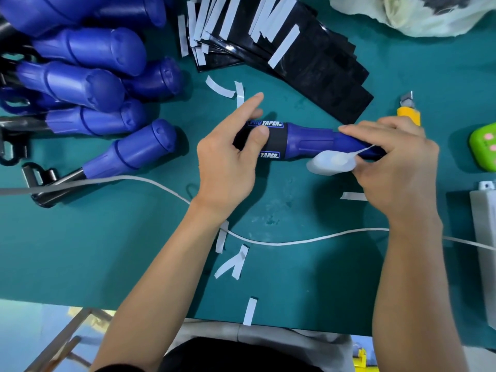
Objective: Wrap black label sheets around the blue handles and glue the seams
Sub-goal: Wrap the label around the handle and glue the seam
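Observation:
A blue handle [311, 142] lies across the middle of the green table, with a black label sheet [276, 140] wrapped round its thick end. My left hand [228, 162] grips that wrapped end, thumb pressed on the label and forefinger stretched out above it. My right hand [394, 162] holds the handle's narrow end and pinches a peeled white backing strip [332, 162] that curls below the handle. A pile of bare blue handles [88, 84] lies at the far left. A stack of black label sheets [303, 55] with white strips fans out at the back.
A yellow utility knife [408, 111] lies behind my right hand. A white cable [281, 241] crosses the table under both forearms. Loose white strips [233, 261] litter the mat. A green object [484, 149] and a grey box [485, 237] sit at the right edge; a plastic bag [410, 14] lies back right.

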`<state>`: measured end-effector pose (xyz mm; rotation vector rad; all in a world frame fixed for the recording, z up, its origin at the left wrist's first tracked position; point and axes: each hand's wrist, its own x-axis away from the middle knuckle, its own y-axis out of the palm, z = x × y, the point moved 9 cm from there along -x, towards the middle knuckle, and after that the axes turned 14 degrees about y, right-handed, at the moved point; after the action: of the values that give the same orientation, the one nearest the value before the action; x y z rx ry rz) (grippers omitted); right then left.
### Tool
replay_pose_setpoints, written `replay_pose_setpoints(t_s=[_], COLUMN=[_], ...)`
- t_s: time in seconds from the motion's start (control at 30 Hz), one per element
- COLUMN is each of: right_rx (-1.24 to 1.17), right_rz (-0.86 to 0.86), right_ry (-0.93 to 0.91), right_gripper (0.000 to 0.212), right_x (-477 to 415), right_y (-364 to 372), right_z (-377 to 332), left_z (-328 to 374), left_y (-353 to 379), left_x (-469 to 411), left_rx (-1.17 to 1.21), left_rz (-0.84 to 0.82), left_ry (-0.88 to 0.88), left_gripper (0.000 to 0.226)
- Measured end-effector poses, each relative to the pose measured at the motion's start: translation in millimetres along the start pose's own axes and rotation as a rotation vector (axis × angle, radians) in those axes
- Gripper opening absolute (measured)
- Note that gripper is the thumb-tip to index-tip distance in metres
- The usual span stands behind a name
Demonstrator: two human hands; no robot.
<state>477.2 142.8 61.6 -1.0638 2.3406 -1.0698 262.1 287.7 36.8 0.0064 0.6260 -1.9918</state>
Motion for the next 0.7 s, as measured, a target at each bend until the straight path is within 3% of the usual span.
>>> replay_pose_setpoints(t_s=[0.23,0.33,0.43,0.57,0.7], right_rx=[0.007,0.041,0.043,0.082,0.128], right_rz=[-0.015,-0.015,-0.012,-0.026,-0.027], right_ry=[-0.018,-0.038,-0.048,-0.050,0.001], right_gripper=[0.039,0.039,0.037,0.033,0.032], right_x=[0.1,-0.2,-1.0,-0.6,-0.5], right_y=[2.2,4.2,3.4,4.7,4.1], right_z=[-1.3,-1.4,-2.1,-5.8,-3.5], left_z=[-3.4,13.8,22.5,18.8,-2.6], left_y=[-9.6,-1.9,7.8,3.2,-13.5], left_x=[-3.4,-5.2,-8.8,-9.4,-8.6], left_rx=[0.010,-0.225,-0.413,-0.251,-0.014], left_rz=[-0.021,0.044,0.004,-0.049,-0.050], left_ry=[0.019,0.022,0.032,0.096,-0.017], left_gripper=[0.038,0.040,0.050,0.039,0.036])
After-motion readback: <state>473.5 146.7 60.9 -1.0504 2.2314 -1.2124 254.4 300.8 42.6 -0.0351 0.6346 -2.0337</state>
